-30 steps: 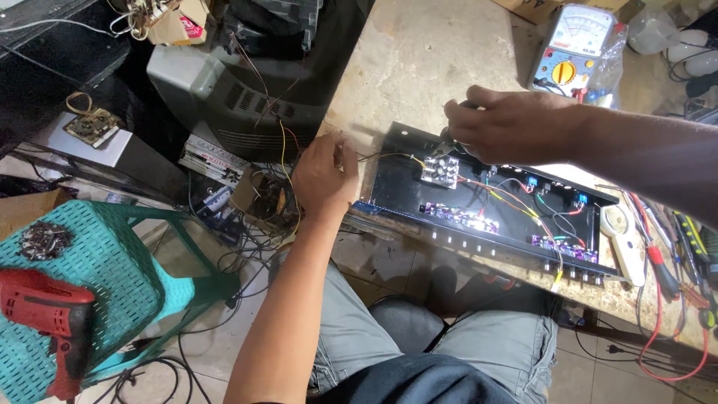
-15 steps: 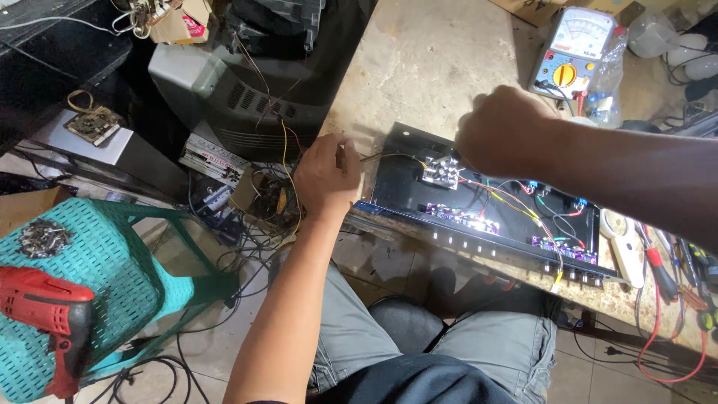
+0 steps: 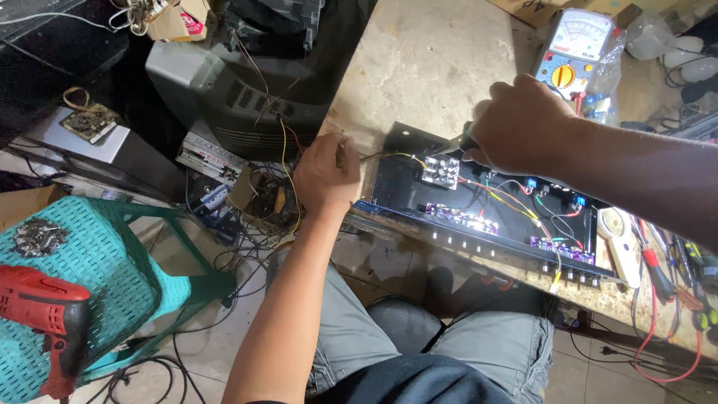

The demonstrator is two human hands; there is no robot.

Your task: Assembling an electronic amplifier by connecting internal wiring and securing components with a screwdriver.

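Since half a second ago, right hand point(image 3: 520, 127) sits slightly higher over the back of the chassis, its tool tip now showing at the small board; left hand point(image 3: 323, 173) has hardly shifted.

Workbench point(image 3: 426, 67) of bare concrete-grey top; black open chassis point(image 3: 396, 179) lies along its near edge, straight ahead of my knees; analogue multimeter point(image 3: 572, 56) stands behind it, well apart from the work.

Inside the chassis: small circuit board point(image 3: 440, 170) near the left end, purple boards along the front wall, red, yellow and black wiring trailing right.

Right hand is closed around a slim tool point(image 3: 455, 144), likely a soldering iron or driver, too hidden to tell which; tip angled down toward the small circuit board.

Left hand is pinched shut on a thin yellow wire point(image 3: 389, 155) at the chassis's left edge, wire running taut to the same board.

Judgement for doing this well: keep the wire drawn lightly so its end stays put on the joint; rest the right wrist on the chassis wall for steadiness; bring the tip to one point only, clear of neighbouring parts; don't tug once contact is made.
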